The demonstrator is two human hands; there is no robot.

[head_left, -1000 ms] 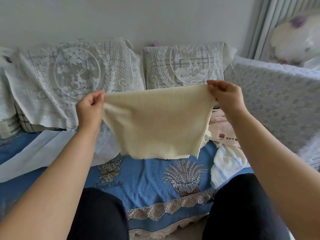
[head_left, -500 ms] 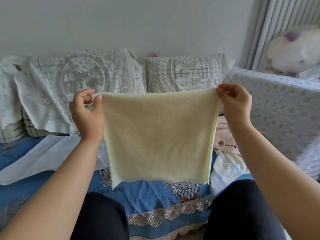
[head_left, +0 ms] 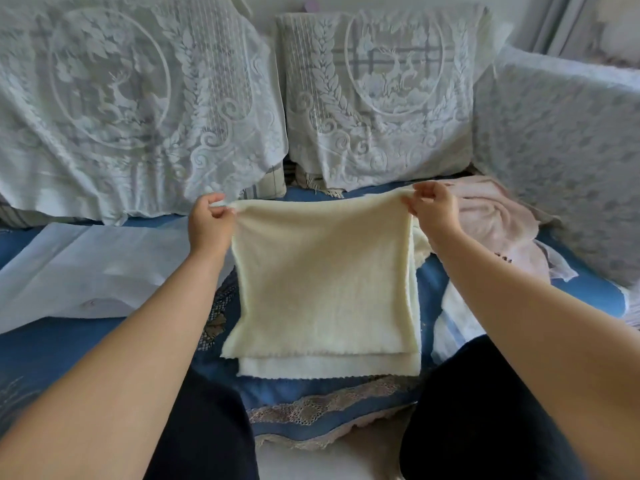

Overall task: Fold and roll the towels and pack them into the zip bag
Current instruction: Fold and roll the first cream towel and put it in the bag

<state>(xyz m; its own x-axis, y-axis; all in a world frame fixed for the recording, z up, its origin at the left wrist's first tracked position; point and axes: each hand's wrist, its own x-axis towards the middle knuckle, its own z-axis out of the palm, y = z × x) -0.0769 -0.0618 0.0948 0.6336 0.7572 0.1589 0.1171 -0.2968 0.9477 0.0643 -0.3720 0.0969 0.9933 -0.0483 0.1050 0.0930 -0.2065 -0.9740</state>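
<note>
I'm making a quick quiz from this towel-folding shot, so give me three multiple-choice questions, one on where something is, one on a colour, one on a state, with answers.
1. Where does the pink towel lie?
A. Behind and beside the right hand
B. On the person's left knee
C. Under the white zip bag

2. What colour is the towel being held?
A. Blue
B. Cream
C. Green

3. How does the held towel stand?
A. Rolled into a tight tube
B. Doubled over, two layers showing at the bottom edge
C. Packed inside the bag

Answers:
1 A, it lies on the blue sofa cover just past the right hand.
2 B, its pile is pale cream.
3 B, the left hand and right hand pinch its top corners, and a second layer peeks out below.
</note>
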